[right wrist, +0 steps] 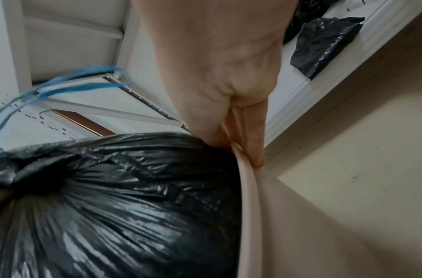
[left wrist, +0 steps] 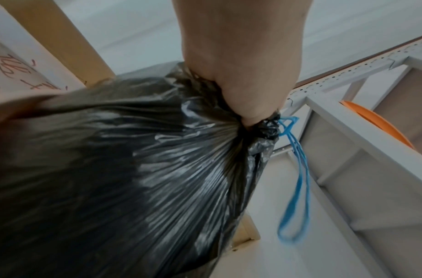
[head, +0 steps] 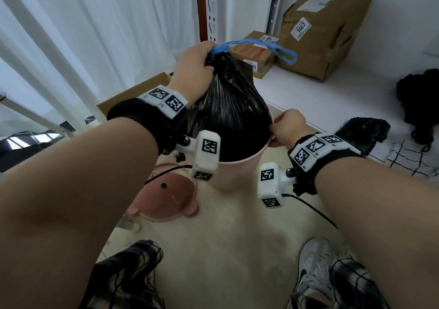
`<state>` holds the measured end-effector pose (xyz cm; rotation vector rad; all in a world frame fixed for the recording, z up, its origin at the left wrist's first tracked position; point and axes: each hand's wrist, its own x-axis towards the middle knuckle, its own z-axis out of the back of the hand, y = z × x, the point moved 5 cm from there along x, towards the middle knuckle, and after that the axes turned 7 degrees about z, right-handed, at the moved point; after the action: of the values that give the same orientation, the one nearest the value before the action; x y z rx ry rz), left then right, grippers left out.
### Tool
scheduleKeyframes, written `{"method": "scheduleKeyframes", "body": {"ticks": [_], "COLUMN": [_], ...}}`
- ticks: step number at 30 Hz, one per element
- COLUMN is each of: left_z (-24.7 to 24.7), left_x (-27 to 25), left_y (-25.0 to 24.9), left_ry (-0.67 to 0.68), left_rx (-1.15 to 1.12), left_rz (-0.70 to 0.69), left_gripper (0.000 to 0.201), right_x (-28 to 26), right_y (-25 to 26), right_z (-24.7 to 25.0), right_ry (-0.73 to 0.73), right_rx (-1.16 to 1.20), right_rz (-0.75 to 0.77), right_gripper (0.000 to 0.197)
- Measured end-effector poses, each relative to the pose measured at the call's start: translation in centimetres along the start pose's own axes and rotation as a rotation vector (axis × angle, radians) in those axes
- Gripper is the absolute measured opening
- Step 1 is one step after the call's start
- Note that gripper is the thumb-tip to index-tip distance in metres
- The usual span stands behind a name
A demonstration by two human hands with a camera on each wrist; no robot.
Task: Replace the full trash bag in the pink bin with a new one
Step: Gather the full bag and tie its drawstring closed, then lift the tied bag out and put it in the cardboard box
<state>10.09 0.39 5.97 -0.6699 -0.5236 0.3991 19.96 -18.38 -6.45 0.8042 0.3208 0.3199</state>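
Head view: left hand [head: 194, 67] fisted around the gathered neck of the black trash bag [head: 230, 109], fingers wrapped tight on the bunched plastic. Blue drawstring [head: 280, 51] loops out of the neck toward the right, slack in the air. Bag's lower part sits inside the pink bin [head: 237, 168], upper part bulges above the rim. Right hand [head: 288, 125] clamps the bin rim on the right side, thumb and fingers pinching the edge. Bin stands on the beige floor; pink lid [head: 166, 197] lies flat on the floor just left of it. Folded black bag [head: 363, 135] lies on the white low shelf to the right, well apart from the bin. Cardboard boxes [head: 320, 32] on the shelf behind. Left wrist view: left hand [left wrist: 245, 75] closed on the bag neck, trash bag [left wrist: 134, 178] fans out below in taut pleats, drawstring [left wrist: 298, 188] hangs down as a long loop beside it, slightly blurred. White metal rack [left wrist: 348, 131] at right. Right wrist view: right hand [right wrist: 229, 75] pinches the bin rim [right wrist: 249, 188], thumb inside against the bag, fingers outside on the wall. Trash bag [right wrist: 122, 197] fills the bin opening. Drawstring [right wrist: 62, 84] blurred at upper left. Folded black bag [right wrist: 324, 45] on the shelf edge, upper right.
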Motion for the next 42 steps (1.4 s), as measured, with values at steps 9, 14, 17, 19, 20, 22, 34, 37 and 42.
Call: {"method": "scheduleKeyframes", "body": {"ticks": [9,14,17,19,20,22,34,37,42], "left_z": [1.1,1.9,2.1,2.5,2.7,3.3,5.4,5.5,7.1], "left_x": [-0.1,0.4,0.5,0.5,0.5,0.2,-0.2,-0.5,0.8], "left_y": [3.2,2.3,1.9,1.8,1.7,1.4,7.8,9.4,10.1], "left_ry": [-0.025,-0.12,-0.174,-0.22,-0.246,-0.308,-0.406,-0.315,-0.278], "left_rx": [-0.056,-0.141,-0.178,-0.206,-0.216,-0.237,-0.541,-0.787,-0.951], "left_rz": [0.107,0.091,0.072,0.059,0.053,0.04,0.536,0.648,0.611], "left_gripper": [0.026,0.03,0.028,0.029,0.028,0.028,0.025,0.023,0.033], "right_x": [-0.5,-0.4,-0.5,-0.8,-1.0,-1.1,-1.6,-3.1,-2.2], "right_y": [-2.3,-3.6,-3.9,-3.6,-3.5,-3.5,9.5,13.7,18.8], "right_z": [0.4,1.0,1.5,1.9,1.9,1.7,-0.2,-3.8,-8.1], "right_ry": [0.109,0.16,0.163,0.165,0.19,0.28,0.112,0.331,0.463], "right_rx": [-0.037,-0.141,-0.262,-0.403,-0.464,-0.535,0.023,0.209,0.214], "right_rz": [-0.106,-0.111,-0.118,-0.092,-0.083,-0.078,0.362,0.503,0.555], "right_gripper": [0.017,0.021,0.019,0.018,0.022,0.029,0.054,0.063,0.07]}}
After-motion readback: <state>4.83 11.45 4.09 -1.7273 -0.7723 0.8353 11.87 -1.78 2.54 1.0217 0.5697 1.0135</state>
